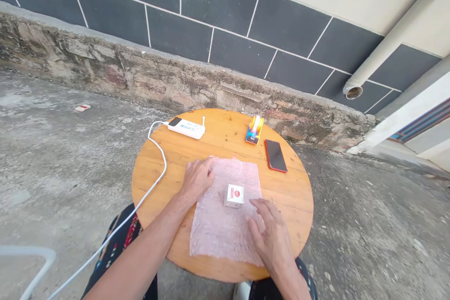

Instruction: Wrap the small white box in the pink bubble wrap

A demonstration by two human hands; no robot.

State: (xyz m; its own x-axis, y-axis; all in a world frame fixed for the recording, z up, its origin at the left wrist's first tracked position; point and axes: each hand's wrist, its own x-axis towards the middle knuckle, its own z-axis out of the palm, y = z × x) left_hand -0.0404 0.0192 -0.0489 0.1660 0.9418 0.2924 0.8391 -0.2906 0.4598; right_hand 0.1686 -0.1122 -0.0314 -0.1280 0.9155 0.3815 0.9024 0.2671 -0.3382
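Note:
A sheet of pinkish bubble wrap (225,234) lies flat on the round wooden table (291,206). On its middle sits a small white box (234,196) with red print. My left hand (197,178) rests at the sheet's upper left edge, its fingers partly bent; whether they pinch the edge cannot be made out. Over the right side of the sheet is my right hand (269,229), thumb and fingers apart, with nothing between them, just right of the box and not touching it.
At the table's back left lies a white device (186,128) with a white cable (154,185) running off the left edge. A tape dispenser (254,130) and a red-edged phone (276,155) are at the back right. A stone-based wall (158,79) stands behind.

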